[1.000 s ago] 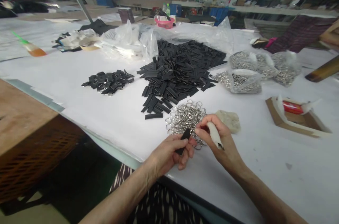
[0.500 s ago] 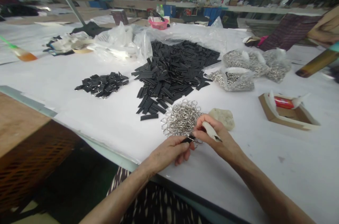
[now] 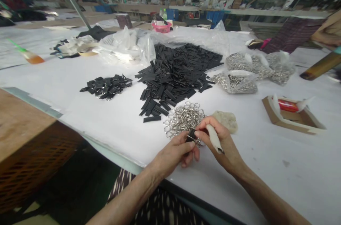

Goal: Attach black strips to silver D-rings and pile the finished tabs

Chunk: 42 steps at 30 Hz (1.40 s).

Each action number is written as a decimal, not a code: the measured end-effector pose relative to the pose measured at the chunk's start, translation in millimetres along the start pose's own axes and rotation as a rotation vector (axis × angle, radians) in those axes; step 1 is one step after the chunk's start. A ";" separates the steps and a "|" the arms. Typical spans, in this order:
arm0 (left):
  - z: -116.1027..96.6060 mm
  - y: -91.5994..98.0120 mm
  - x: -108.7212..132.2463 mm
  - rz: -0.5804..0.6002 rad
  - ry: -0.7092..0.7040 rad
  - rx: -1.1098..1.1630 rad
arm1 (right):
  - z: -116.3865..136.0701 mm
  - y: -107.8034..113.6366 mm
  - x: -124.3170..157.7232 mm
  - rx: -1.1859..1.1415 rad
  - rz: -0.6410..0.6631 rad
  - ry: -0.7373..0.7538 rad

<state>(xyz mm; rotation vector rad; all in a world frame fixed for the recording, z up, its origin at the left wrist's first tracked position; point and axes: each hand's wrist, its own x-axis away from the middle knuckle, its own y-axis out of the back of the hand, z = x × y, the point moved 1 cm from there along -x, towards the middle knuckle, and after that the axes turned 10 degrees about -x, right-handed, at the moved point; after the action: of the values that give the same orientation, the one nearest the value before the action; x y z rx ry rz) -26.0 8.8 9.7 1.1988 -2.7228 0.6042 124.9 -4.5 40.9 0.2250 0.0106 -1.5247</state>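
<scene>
My left hand (image 3: 174, 152) pinches a short black strap piece (image 3: 190, 135) at the near edge of a heap of metal rings (image 3: 183, 120). My right hand (image 3: 218, 143) meets it from the right, fingertips closed on the same strap piece, with a white paper-wrapped tool (image 3: 214, 139) lying across its fingers. Both hands hover just above the white table (image 3: 106, 122). A single black strap (image 3: 152, 119) lies left of the rings, below the big pile of black straps (image 3: 176, 74).
A small pile of finished strap pieces (image 3: 106, 86) lies to the left. Plastic bags of metal rings (image 3: 249, 70) sit at the right, with a cardboard tray (image 3: 291, 118) holding a red tube. A pale lump (image 3: 227, 120) rests by the rings. A brown crate (image 3: 29, 161) stands at lower left.
The black strap piece has been turned and drawn closer between the two hands' fingertips. The hands stayed at the near edge of the ring heap.
</scene>
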 end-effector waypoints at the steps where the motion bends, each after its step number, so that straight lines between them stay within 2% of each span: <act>1: -0.7 -0.2 0.7 -0.031 0.005 -0.018 | 0.2 0.5 -0.5 0.005 0.003 -0.008; 4: -3.8 -1.2 3.9 -0.106 0.036 -0.083 | 2.7 2.5 -3.1 -0.004 0.050 -0.056; 11: -7.7 -4.4 3.0 -0.170 0.148 -0.089 | 2.0 2.5 -6.7 0.003 0.115 -0.108; 18: -2.6 4.3 0.0 -0.116 0.275 -0.019 | -4.8 3.5 -4.1 0.013 0.217 -0.127; 21: -2.7 4.7 -1.0 -0.154 0.299 0.083 | -9.8 2.6 -1.0 0.050 0.149 -0.110; 23: -4.3 4.2 -2.2 -0.213 0.281 0.173 | -11.7 1.2 1.8 0.135 0.088 -0.011; 24: -5.2 4.2 -2.8 -0.251 0.263 0.220 | -11.6 -0.1 3.0 0.183 0.102 0.074; 28: -7.6 7.5 -3.5 -0.403 0.205 0.351 | -7.9 -7.7 5.4 0.308 0.323 0.419; 31: -6.7 11.0 -2.2 -0.475 0.186 0.434 | -6.8 -13.7 4.9 0.393 0.358 0.543; 35: -3.4 10.0 -0.7 -0.509 0.168 0.490 | -10.4 -21.0 6.0 0.527 0.316 0.635; 39: 2.5 1.7 -1.5 -0.493 0.116 0.496 | -15.9 -22.4 8.9 0.417 0.262 0.581; 42: 7.7 -4.8 -2.3 -0.463 0.008 0.435 | -18.8 -19.4 10.7 0.259 0.122 0.362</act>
<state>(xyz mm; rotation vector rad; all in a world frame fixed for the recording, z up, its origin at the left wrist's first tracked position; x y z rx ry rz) -20.4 4.3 3.6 1.8333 -2.2354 1.1512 108.7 -12.8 18.2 0.6946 0.0851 -1.3451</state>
